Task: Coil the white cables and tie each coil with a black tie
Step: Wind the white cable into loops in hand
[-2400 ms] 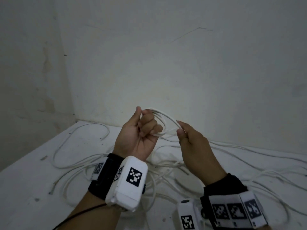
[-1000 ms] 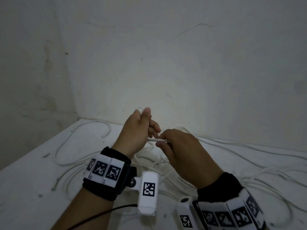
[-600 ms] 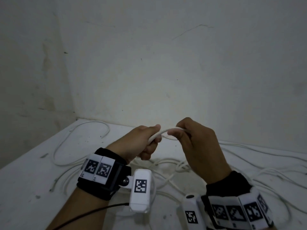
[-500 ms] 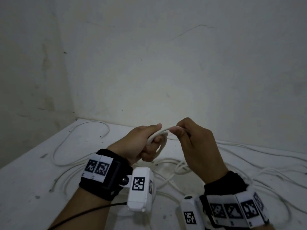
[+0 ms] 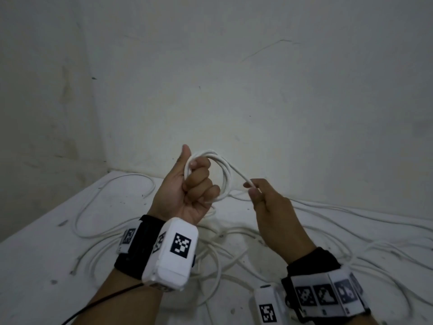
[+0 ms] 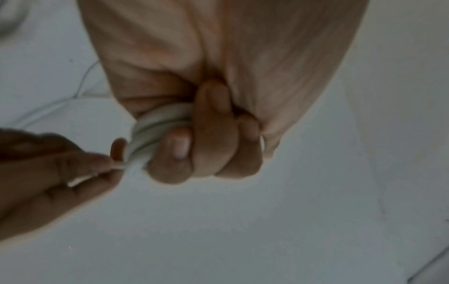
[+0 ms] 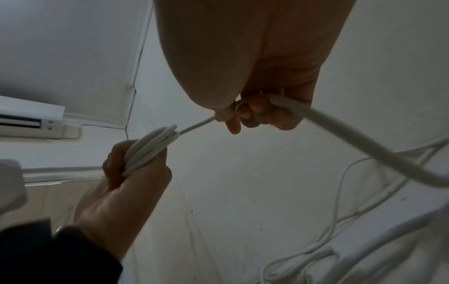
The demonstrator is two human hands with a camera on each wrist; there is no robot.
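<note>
My left hand (image 5: 194, 181) is raised above the table, palm toward me, fingers curled round a small coil of white cable (image 5: 223, 177) with the thumb upright. The coil's loops bunch under those fingers (image 6: 179, 148) and show again as a bundle (image 7: 150, 148) in the right wrist view. My right hand (image 5: 254, 190) sits just right of the coil and pinches the free run of the same cable (image 7: 323, 123), which trails down to the table. No black tie is visible.
Loose white cables (image 5: 234, 245) sprawl in tangled loops over the white table (image 5: 42, 261), with a long loop at the far left (image 5: 112, 198). Bare walls stand close behind and to the left. An air-conditioner unit (image 7: 29, 123) appears in the right wrist view.
My left hand has risen and turned palm toward me, and the coil now shows as open loops. My right hand has drawn away to the right, pulling out a short length of cable.
</note>
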